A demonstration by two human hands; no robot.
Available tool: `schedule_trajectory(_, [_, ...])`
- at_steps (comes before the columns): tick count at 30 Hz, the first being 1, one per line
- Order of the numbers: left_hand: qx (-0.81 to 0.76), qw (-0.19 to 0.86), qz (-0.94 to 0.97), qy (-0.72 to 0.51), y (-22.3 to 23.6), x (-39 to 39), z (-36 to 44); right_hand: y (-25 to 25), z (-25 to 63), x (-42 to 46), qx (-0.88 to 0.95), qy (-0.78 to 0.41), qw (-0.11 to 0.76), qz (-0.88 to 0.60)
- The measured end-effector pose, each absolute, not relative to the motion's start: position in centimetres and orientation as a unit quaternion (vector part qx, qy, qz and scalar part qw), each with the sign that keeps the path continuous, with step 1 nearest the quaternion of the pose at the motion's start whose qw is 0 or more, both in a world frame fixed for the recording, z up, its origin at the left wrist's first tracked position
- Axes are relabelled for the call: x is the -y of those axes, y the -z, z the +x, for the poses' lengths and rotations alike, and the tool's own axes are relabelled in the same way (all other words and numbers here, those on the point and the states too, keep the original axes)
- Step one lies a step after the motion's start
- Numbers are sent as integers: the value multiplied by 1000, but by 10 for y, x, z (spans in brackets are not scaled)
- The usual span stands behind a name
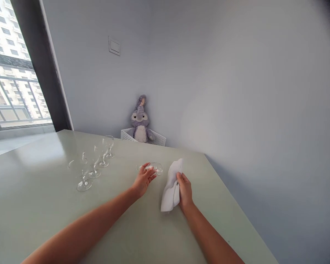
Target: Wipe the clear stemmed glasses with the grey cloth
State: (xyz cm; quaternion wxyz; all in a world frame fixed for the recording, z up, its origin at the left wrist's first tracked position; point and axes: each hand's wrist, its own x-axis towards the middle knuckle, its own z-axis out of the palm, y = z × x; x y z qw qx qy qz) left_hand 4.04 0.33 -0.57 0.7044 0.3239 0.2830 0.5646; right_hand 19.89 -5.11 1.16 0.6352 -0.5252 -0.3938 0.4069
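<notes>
My left hand (144,179) is closed around a clear stemmed glass (158,169), which is tilted on its side with the bowl toward the right. Just to the right, my right hand (184,187) grips a white cloth (171,187) that hangs loosely from the fingers. The cloth and the glass are apart. Several more stemmed glasses stand upright in a slanting row on the left of the table, the nearest glass (84,183) closest to me and the farthest glass (109,145) toward the back edge.
The pale green table (132,234) runs back toward a corner of grey walls. Behind its far edge, a purple plush toy (140,123) sits in a white perforated basket (159,139). A light switch (114,46) is on the wall, and a window with a railing (16,97) is at left.
</notes>
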Motion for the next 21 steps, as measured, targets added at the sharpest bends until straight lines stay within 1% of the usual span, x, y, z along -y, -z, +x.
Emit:
schedule_trajectory(4, [-284,678,352,-579,14,0,46,-12,174,59,545,-391,565,-481])
schedule_trajectory(6, [-290,662,374,-582,14,1,44,-10,168,61,588,-383,542,-463])
schedule_trajectory(9, [-303,641,414,-571,13,3,39,-6,168,60,594,-398,531,-455])
schedule_trajectory(13, [-292,640,452,-549,17,6,37,-4,175,58,566,-460,523,-442])
schedule_trajectory(17, [-303,637,472,-529,16,10,38,-9,179,60,565,-540,473,-406])
schedule_trajectory(19, [-311,636,484,-514,13,12,38,-9,180,61,602,-528,446,-399])
schedule_trajectory(21, [-310,639,497,-499,11,16,39,-7,180,61,653,-479,422,-407])
